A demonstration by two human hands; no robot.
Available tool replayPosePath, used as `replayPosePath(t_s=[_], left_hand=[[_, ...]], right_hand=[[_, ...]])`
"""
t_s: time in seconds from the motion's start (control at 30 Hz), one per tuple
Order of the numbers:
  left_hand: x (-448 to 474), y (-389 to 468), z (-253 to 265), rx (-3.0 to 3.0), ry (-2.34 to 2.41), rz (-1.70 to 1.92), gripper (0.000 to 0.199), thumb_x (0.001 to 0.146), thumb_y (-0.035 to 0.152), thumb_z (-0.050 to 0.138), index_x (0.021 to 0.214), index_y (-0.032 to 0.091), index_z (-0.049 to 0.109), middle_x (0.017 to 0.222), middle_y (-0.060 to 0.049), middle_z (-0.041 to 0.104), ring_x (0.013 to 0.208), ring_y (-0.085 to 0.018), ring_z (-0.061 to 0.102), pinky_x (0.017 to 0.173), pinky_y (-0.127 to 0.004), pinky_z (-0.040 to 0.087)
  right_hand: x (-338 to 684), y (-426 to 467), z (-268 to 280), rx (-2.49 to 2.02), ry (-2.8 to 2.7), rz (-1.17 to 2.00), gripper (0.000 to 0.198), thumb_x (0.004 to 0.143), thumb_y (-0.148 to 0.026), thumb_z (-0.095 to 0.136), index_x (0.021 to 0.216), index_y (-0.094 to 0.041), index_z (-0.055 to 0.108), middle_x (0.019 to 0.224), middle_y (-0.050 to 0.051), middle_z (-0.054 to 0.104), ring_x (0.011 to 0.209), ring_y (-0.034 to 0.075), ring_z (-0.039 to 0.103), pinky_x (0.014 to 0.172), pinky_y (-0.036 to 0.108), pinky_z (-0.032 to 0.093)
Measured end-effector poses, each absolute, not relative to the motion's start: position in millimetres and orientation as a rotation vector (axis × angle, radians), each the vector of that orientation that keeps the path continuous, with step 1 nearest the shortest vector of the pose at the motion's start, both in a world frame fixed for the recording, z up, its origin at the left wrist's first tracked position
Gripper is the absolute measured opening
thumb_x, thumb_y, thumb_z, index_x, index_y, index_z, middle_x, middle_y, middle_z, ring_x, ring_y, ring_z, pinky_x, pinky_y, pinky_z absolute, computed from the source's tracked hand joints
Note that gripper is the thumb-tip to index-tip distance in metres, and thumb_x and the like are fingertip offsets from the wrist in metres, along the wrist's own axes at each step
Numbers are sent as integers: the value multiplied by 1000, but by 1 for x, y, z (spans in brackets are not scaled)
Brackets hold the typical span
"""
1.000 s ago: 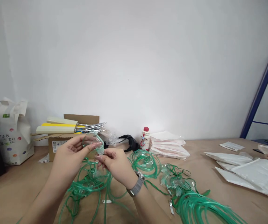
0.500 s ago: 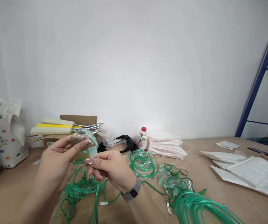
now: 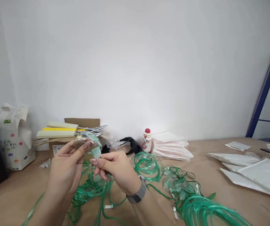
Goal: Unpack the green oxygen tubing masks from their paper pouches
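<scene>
A clear oxygen mask (image 3: pixel 88 140) is pinched between the thumb and fingers of my left hand (image 3: pixel 66 164), raised above the table. Its pale green connector (image 3: pixel 96 153) points down toward my right hand (image 3: pixel 117 168), whose thumb and fingers close on its lower end; the exact grip point is partly hidden. Below both hands lies a tangle of green tubing (image 3: pixel 88 192) with more clear masks in it. A coiled green tube with a mask (image 3: pixel 146 166) sits right of my right hand, and a further bundle of masks and tubing (image 3: pixel 184 194) lies beyond it.
Along the wall stand a white paper bag (image 3: pixel 17 141), a cardboard box (image 3: pixel 82 121) with yellow and cream-handled tools, a black strap (image 3: pixel 133 146), a bottle (image 3: pixel 147 141) and stacked paper packets (image 3: pixel 170 147). White pouches (image 3: pixel 257 172) lie right, near another person's hand.
The view has turned slightly left, so everything appears shifted right. Both hands stay at the mask and its connector, with little visible change in grip.
</scene>
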State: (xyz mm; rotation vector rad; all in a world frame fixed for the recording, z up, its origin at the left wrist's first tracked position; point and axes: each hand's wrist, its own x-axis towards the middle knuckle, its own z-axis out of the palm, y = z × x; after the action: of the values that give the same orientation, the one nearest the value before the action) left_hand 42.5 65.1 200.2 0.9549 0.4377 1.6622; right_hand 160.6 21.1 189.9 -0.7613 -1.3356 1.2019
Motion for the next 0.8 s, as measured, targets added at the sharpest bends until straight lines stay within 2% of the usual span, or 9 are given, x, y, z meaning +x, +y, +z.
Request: replayPosePath(t_s=[0.17, 0.27, 0.33, 0.4, 0.53, 0.6, 0.63, 0.7, 0.8], left_hand=[[40, 63, 203, 926, 377, 1671, 23, 46, 11, 81, 63, 21, 69, 69, 5, 69, 70, -11, 62, 64, -17, 55], [38, 64, 204, 944, 405, 1653, 21, 48, 11, 80, 62, 22, 69, 68, 5, 69, 70, -10, 62, 66, -14, 54], [38, 65, 203, 975, 445, 1648, 18, 51, 12, 80, 62, 21, 70, 68, 5, 70, 70, -10, 63, 67, -13, 54], [38, 66, 202, 1010, 490, 1657, 16, 52, 14, 79, 64, 20, 71, 68, 3, 71, 69, -11, 64, 66, -15, 55], [39, 66, 201, 1005, 539, 1682, 17, 53, 16, 80, 68, 17, 71, 71, 1, 72, 70, -12, 66, 68, -17, 56], [40, 65, 201, 983, 525, 1685, 17, 54, 16, 79, 69, 17, 71, 71, 2, 72, 70, -12, 66, 68, -16, 56], [40, 65, 201, 978, 511, 1687, 17, 54, 15, 79, 69, 17, 71, 71, 2, 72, 70, -11, 66, 68, -15, 56], [40, 65, 201, 977, 472, 1679, 19, 53, 15, 80, 69, 17, 71, 71, 1, 72, 71, -11, 66, 69, -14, 55], [40, 64, 202, 972, 398, 1664, 21, 50, 16, 82, 67, 17, 71, 69, 2, 71, 69, -10, 65, 68, -13, 55]], right_hand=[[158, 22, 185, -481, -1245, 1527, 28, 65, -38, 73, 65, -11, 65, 52, -1, 57, 36, 3, 32, 38, 22, 17], [159, 22, 186, -593, -1340, 1395, 30, 69, -40, 70, 63, -12, 64, 47, -3, 53, 36, 3, 31, 40, 23, 17], [158, 20, 188, -801, -1444, 1120, 32, 76, -39, 64, 57, -13, 61, 41, -6, 44, 37, 5, 31, 41, 23, 20], [156, 18, 187, -1015, -1558, 706, 35, 82, -33, 58, 52, -15, 55, 42, -6, 40, 42, 7, 36, 46, 23, 27], [146, 10, 180, -1327, -1715, -293, 23, 86, -16, 48, 64, -16, 54, 63, 2, 54, 64, 15, 51, 57, 26, 33], [142, 7, 178, -1386, -1718, -511, 17, 86, -13, 46, 71, -15, 55, 68, 4, 56, 66, 18, 52, 56, 28, 34], [142, 5, 179, -1381, -1714, -504, 17, 86, -13, 46, 71, -15, 55, 68, 4, 56, 66, 18, 52, 56, 28, 33], [145, 3, 184, -1312, -1703, -289, 23, 85, -15, 48, 62, -17, 52, 63, 2, 54, 61, 15, 51, 55, 26, 33], [155, 3, 195, -1134, -1628, 407, 37, 83, -29, 56, 48, -18, 46, 47, -3, 47, 47, 10, 43, 48, 23, 31]])
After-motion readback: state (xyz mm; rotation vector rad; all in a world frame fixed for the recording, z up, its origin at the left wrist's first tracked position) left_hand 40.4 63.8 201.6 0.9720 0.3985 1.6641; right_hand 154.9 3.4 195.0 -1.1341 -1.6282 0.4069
